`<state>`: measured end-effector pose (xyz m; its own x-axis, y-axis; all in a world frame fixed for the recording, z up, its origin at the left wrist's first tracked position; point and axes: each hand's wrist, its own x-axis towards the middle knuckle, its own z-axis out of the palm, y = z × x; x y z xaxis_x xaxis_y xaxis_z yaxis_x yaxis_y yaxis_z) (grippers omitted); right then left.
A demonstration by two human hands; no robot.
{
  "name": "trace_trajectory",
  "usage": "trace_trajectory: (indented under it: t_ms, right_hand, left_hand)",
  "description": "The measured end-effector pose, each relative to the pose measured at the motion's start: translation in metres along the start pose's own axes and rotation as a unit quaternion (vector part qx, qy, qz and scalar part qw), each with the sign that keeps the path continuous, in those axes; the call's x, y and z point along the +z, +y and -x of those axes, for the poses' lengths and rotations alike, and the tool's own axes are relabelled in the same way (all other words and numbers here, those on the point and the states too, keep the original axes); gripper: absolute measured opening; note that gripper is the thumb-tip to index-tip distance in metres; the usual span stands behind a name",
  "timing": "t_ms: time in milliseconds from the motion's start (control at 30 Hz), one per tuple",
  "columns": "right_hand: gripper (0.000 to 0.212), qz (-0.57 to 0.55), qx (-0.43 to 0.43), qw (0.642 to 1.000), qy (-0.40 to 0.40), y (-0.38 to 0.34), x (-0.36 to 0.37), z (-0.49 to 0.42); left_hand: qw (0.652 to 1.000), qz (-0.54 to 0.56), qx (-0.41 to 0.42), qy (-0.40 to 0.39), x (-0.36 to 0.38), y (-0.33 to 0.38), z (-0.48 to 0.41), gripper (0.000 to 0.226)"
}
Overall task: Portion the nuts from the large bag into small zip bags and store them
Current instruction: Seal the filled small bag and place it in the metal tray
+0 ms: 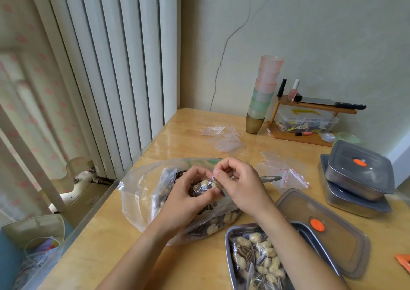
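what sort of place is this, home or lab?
Probably a home, a lived-in room corner: pale wooden table against a cracked painted wall, white ribbed radiator beside it, a stack of pastel plastic cups and a pink nail polish bottle.

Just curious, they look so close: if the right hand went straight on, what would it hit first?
Most likely the left hand, right behind the small zip bag that the right hand pinches; depth is unclear.

We see a shiny wooden table (177,139), a thin clear plastic big bag (142,192), a smooth metal tray (228,245) and a see-through grey plastic lid (346,241).
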<state>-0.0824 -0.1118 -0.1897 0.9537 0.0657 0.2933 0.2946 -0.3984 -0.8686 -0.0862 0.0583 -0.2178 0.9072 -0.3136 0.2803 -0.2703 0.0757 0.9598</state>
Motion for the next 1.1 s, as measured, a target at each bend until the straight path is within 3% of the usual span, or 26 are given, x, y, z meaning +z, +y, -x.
trace_trajectory:
  t_ms: [233, 567, 733, 867, 1100]
  right_hand:
    - [0.018, 0.041, -0.052, 0.998, 0.010, 0.000, 0.000, 0.000]
    - [0.014, 0.054, -0.038, 0.997, 0.034, 0.002, 0.001, 0.001]
    - [0.012, 0.160, -0.139, 0.971, 0.113, -0.016, -0.005, 0.005]
    - [0.015, 0.196, -0.179, 0.963, 0.043, -0.032, -0.007, 0.008]
    - [0.025, 0.191, -0.086, 0.978, -0.026, -0.036, -0.011, 0.010]
  left_hand:
    - [1.000, 0.005, 0.005, 0.004, 0.002, 0.004, 0.000, 0.018]
    - [0.999, 0.027, 0.009, 0.027, -0.001, 0.000, 0.001, 0.023]
    - [0.994, 0.091, -0.020, 0.058, 0.001, 0.001, 0.005, 0.035]
    - [0.990, 0.118, 0.000, 0.077, 0.001, 0.000, 0.005, 0.048]
    - [0.992, 0.102, 0.021, 0.070, 0.004, 0.008, 0.007, 0.053]
